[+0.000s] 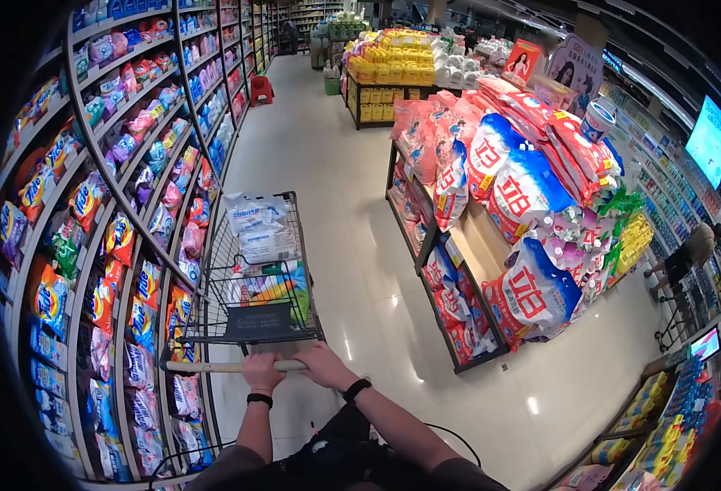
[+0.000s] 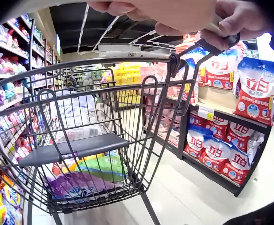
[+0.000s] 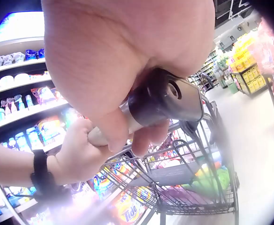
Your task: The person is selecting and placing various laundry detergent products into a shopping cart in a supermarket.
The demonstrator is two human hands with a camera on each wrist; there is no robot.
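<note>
A wire shopping cart (image 1: 213, 286) stands ahead of the person, its pale handle (image 1: 205, 367) running crosswise. Near the middle of that handle, the left hand (image 1: 262, 372) grips the bar. The right hand (image 1: 321, 366) holds the bar's right end, fingers wrapped round it beside the dark end cap (image 3: 148, 101). Inside the cart lies a white plastic package (image 1: 261, 229) toward the front. Closer to the handle are a green bag (image 2: 104, 166) and a purple bag (image 2: 71, 185), seen through the wires. A black flap (image 2: 80, 149) crosses the cart's near end.
Shelves of detergent bags (image 1: 119, 237) line the left side close to the cart. On the right stands a display stack (image 1: 532, 282) of red, white and blue bags. The aisle floor (image 1: 303, 123) runs forward to a yellow display (image 1: 397, 57). A red stool (image 1: 261, 90) stands by the shelves.
</note>
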